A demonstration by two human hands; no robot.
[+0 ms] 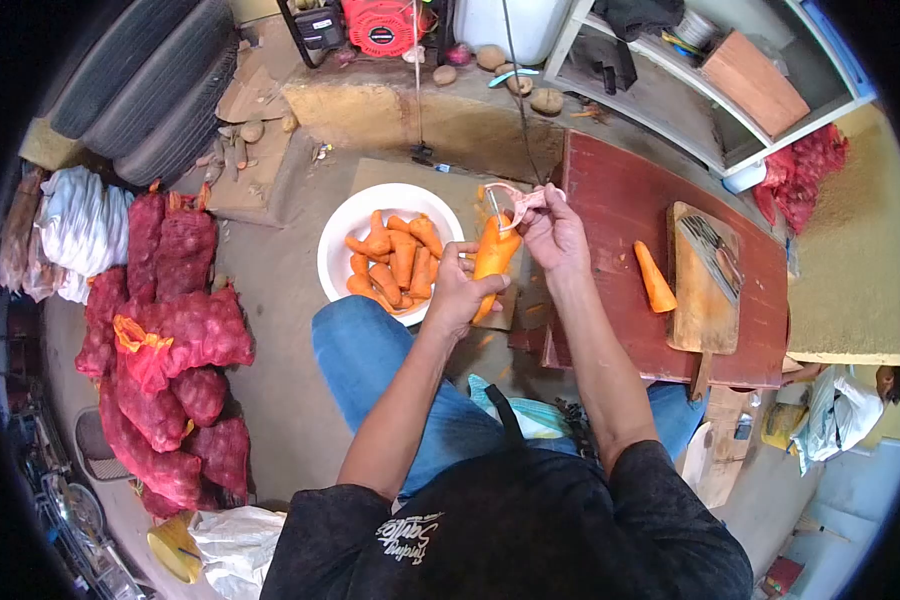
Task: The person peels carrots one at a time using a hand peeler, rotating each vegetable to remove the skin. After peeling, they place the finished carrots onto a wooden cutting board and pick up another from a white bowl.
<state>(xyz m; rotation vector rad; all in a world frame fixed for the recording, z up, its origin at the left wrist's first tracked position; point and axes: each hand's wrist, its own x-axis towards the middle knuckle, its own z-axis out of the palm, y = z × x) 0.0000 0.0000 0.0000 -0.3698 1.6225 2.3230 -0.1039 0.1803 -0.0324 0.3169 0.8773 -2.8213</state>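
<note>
Above the tan cardboard [372,174], the left hand [458,290] grips 1 tapering orange carrot [494,262]

Left hand [458,292]: we grip a carrot [492,256]
Right hand [553,236]: we hold a pink peeler [519,204] at its top
Bowl [333,248]: more carrots [403,262]
Table [606,205]: loose carrot [654,277], cutting board [697,325]

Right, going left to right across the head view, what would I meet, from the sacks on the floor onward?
Filled red mesh sacks → round white basin of carrots → hand-held orange carrot → right hand → loose orange carrot → rectangular wooden cutting board.
</note>
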